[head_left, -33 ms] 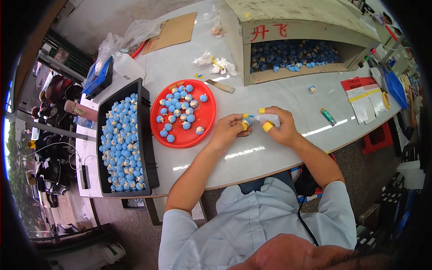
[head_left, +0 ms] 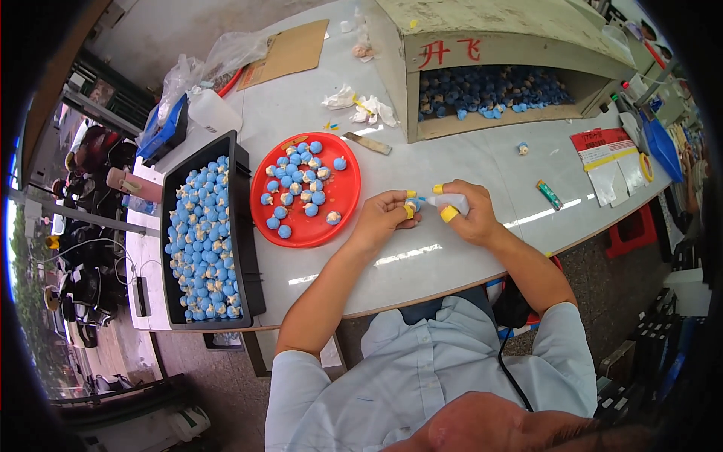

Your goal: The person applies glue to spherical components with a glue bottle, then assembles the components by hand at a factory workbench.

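Note:
My left hand (head_left: 381, 221) pinches a small blue and cream ball-shaped piece (head_left: 412, 205) between finger and thumb. Facing it, my right hand (head_left: 473, 214) is closed around a white squeeze bottle (head_left: 453, 201). The bottle's thin bluish nozzle (head_left: 428, 200) points left at the piece; whether they touch is too small to tell. Yellow tape wraps several fingertips. To the left of my hands, a red round tray (head_left: 343, 207) carries loose blue balls (head_left: 297, 175) with cream tops. Beyond it, a black crate (head_left: 246, 248) is filled with many more.
A greenish wooden box (head_left: 527, 34) stands at the back, with blue pieces (head_left: 493, 90) inside. A flat scraper (head_left: 367, 143), crumpled tissues (head_left: 373, 111), a single ball (head_left: 523, 149), a green tube (head_left: 549, 194) and a red-and-white packet (head_left: 606, 151) lie on the table (head_left: 331, 275).
The bottle's nozzle has dipped slightly toward the piece in my left hand. Everything else stays almost the same.

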`<control>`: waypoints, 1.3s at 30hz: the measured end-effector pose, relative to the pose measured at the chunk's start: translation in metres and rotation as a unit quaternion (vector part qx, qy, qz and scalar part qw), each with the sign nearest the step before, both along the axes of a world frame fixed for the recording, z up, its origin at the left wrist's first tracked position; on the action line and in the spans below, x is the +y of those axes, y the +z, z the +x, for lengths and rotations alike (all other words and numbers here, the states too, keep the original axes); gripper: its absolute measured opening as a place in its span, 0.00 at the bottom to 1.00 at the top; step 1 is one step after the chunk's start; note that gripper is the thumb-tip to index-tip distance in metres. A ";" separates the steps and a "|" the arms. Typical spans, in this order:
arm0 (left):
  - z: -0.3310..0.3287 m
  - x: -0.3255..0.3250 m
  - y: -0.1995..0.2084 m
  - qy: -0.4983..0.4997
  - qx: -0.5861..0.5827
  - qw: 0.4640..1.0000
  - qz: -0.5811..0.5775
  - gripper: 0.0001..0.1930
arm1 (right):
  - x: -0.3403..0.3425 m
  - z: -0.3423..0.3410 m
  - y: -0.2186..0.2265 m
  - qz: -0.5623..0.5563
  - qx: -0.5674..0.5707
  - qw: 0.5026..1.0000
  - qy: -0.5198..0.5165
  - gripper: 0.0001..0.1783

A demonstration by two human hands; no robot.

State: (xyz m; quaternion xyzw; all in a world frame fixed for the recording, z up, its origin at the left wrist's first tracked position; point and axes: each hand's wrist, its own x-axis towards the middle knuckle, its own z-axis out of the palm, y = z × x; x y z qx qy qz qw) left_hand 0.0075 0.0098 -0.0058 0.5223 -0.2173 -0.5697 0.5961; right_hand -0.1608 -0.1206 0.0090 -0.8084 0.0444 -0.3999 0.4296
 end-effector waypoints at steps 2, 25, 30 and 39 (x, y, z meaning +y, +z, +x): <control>0.000 -0.001 0.001 -0.006 -0.001 1.000 0.000 0.17 | 0.000 -0.001 0.001 -0.022 -0.005 1.000 0.000 0.12; -0.001 -0.002 0.007 -0.009 -0.002 1.000 0.019 0.15 | 0.003 0.001 0.005 -0.170 -0.026 0.984 -0.036 0.10; -0.001 -0.002 0.006 -0.001 0.002 1.000 0.016 0.15 | 0.003 -0.001 0.005 -0.215 -0.018 0.975 -0.049 0.13; -0.004 -0.003 0.009 0.016 0.006 1.000 0.017 0.15 | 0.003 -0.003 0.000 -0.221 -0.009 0.974 -0.041 0.14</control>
